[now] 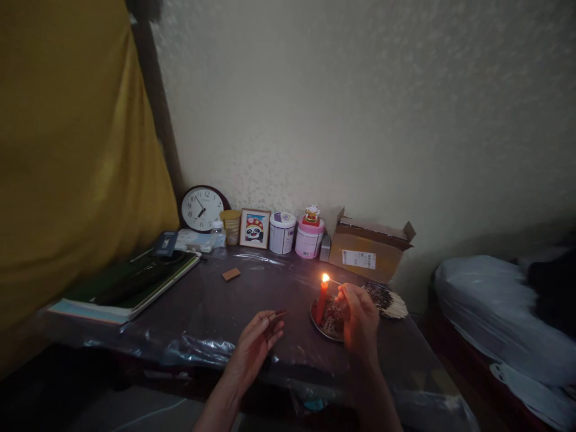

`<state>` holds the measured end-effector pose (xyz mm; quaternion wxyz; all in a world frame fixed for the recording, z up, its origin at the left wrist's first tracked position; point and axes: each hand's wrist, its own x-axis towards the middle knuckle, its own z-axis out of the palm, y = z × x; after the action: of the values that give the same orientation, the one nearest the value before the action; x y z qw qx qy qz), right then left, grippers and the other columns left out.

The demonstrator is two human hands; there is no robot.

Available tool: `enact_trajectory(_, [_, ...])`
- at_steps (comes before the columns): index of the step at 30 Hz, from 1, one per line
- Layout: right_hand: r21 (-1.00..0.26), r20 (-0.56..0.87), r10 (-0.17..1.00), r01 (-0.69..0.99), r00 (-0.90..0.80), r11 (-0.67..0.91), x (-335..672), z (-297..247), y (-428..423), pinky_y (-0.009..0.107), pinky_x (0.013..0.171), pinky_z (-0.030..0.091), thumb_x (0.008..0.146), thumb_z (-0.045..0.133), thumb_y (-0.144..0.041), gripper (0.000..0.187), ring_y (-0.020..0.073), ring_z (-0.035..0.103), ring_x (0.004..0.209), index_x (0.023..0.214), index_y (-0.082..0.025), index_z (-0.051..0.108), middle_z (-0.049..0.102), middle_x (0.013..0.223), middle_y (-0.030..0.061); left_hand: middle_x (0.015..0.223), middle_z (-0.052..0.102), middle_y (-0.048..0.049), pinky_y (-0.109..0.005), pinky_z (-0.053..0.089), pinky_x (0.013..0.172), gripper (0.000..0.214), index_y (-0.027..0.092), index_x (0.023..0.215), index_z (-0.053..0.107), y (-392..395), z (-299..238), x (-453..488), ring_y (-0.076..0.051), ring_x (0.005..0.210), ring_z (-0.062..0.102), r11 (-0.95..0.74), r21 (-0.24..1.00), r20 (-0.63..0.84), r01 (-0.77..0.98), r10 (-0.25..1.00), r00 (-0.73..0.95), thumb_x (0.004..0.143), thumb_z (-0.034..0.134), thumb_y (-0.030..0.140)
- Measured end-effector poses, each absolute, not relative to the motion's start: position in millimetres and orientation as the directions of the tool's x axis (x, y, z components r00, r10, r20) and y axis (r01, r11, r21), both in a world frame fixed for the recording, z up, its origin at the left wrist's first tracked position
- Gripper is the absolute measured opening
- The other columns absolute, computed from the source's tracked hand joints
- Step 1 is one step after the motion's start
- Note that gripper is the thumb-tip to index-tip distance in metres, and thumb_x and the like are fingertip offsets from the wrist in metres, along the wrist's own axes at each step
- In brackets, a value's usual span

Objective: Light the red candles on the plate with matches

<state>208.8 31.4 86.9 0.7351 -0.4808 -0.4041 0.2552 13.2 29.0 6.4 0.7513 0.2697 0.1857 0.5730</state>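
A red candle [321, 305] stands upright on a round metal plate [335, 338] scattered with dark bits. Flame glows at the top of its wick. My right hand [360, 312] pinches a thin matchstick [333, 281], whose far tip reaches into the flame; whether the match itself burns cannot be told apart from the candle's glow. Left of the plate, my left hand [256, 339] is closed on a small flat brown piece [278, 314], like a matchbox or its striking strip. Beyond my right hand lies a heap of dark-headed matches [387, 300], partly hidden.
A small brown box [231, 274] lies mid-table. Along the wall stand a clock [202, 208], a framed panda picture [254, 228], two canisters [282, 233] and a cardboard box [369, 252]. Books [126, 285] fill the left side, near a yellow curtain [81, 150].
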Motion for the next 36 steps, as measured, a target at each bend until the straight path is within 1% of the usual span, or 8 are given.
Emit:
enact_trajectory(6, [-0.916, 0.368, 0.890, -0.059, 0.269, 0.397, 203.2, 95.9, 13.0, 0.027, 0.052, 0.041, 0.078, 0.052, -0.044, 0.027, 0.0136, 0.051, 0.054, 0.066, -0.021, 0.058, 0.056, 0.061, 0.0011, 0.105, 0.068, -0.0076, -0.032, 0.046, 0.085, 0.017, 0.016, 0.092, 0.066, 34.3, 5.2, 1.4, -0.018, 0.092, 0.061, 0.188, 0.579, 0.012, -0.793, 0.971, 0.239, 0.079, 0.056, 0.021])
enact_trajectory(12, [-0.931, 0.324, 0.944, 0.197, 0.065, 0.306, 195.1, 79.6, 10.0, 0.021, 0.048, 0.035, 0.068, 0.068, -0.034, 0.018, 0.0103, 0.046, 0.050, 0.063, -0.019, 0.059, 0.051, 0.052, -0.0031, 0.088, 0.072, -0.0063, -0.032, 0.050, 0.082, 0.015, 0.016, 0.082, 0.068, 46.8, 4.4, -29.2, -0.019, 0.086, 0.065, 0.134, 0.468, -0.105, -0.873, 0.990, 0.095, 0.076, 0.054, 0.015])
enact_trajectory(16, [-0.912, 0.384, 0.922, -0.138, 0.035, 0.385, 194.9, 85.1, 1.8, 0.020, 0.042, 0.031, 0.076, 0.057, -0.042, 0.026, 0.0071, 0.037, 0.042, 0.063, -0.021, 0.051, 0.043, 0.051, -0.0063, 0.084, 0.072, -0.0080, -0.033, 0.051, 0.078, 0.020, 0.015, 0.080, 0.068, 50.6, 6.8, -46.5, -0.019, 0.082, 0.066, 0.093, 0.419, -0.181, -0.903, 0.983, 0.017, 0.078, 0.048, 0.016])
enact_trajectory(18, [-0.908, 0.418, 0.908, -0.053, -0.025, 0.416, 193.7, 85.4, -1.1, 0.020, 0.042, 0.032, 0.077, 0.055, -0.043, 0.028, 0.0072, 0.038, 0.043, 0.062, -0.021, 0.050, 0.045, 0.055, -0.0051, 0.083, 0.072, -0.0084, -0.033, 0.052, 0.077, 0.022, 0.015, 0.080, 0.068, 51.2, 7.4, -49.8, -0.019, 0.080, 0.066, 0.093, 0.412, -0.203, -0.907, 0.979, 0.008, 0.079, 0.046, 0.016])
enact_trajectory(22, [-0.845, 0.391, 0.917, 0.362, -0.084, 0.393, 187.6, 75.7, -2.3, 0.020, 0.051, 0.038, 0.075, 0.061, -0.032, 0.018, 0.0097, 0.049, 0.055, 0.063, -0.020, 0.056, 0.052, 0.062, -0.0027, 0.080, 0.072, -0.0089, -0.031, 0.052, 0.074, 0.025, 0.014, 0.078, 0.068, 51.2, 8.3, -49.1, -0.018, 0.077, 0.066, 0.095, 0.418, -0.244, -0.903, 0.970, -0.011, 0.081, 0.043, 0.015])
enact_trajectory(27, [-0.928, 0.298, 0.929, 0.162, -0.221, 0.336, 187.9, 71.0, -6.2, 0.021, 0.054, 0.042, 0.076, 0.061, -0.026, 0.011, 0.0094, 0.054, 0.057, 0.070, -0.019, 0.056, 0.056, 0.065, -0.0033, 0.083, 0.072, -0.0092, -0.031, 0.053, 0.073, 0.027, 0.013, 0.079, 0.068, 50.5, 10.9, -45.7, -0.018, 0.077, 0.066, 0.102, 0.420, -0.239, -0.902, 0.971, -0.001, 0.082, 0.041, 0.015])
enact_trajectory(32, [-0.952, 0.304, 0.940, -0.012, -0.158, 0.306, 213.3, 87.1, -15.8, 0.020, 0.053, 0.041, 0.071, 0.068, -0.026, 0.012, 0.0086, 0.052, 0.056, 0.069, -0.019, 0.058, 0.058, 0.064, -0.0038, 0.084, 0.072, -0.0090, -0.031, 0.053, 0.072, 0.027, 0.013, 0.081, 0.068, 48.7, 12.8, -42.7, -0.018, 0.077, 0.066, 0.118, 0.418, -0.242, -0.901, 0.970, 0.015, 0.082, 0.041, 0.015])
enact_trajectory(36, [-0.939, 0.326, 0.928, -0.053, 0.183, 0.340, 259.8, 96.6, -22.3, 0.020, 0.053, 0.040, 0.064, 0.074, -0.030, 0.016, 0.0080, 0.051, 0.055, 0.068, -0.019, 0.062, 0.059, 0.065, -0.0036, 0.084, 0.072, -0.0097, -0.031, 0.053, 0.072, 0.027, 0.014, 0.081, 0.068, 48.5, 12.9, -39.2, -0.018, 0.077, 0.067, 0.122, 0.407, -0.239, -0.905, 0.971, 0.023, 0.082, 0.041, 0.015])
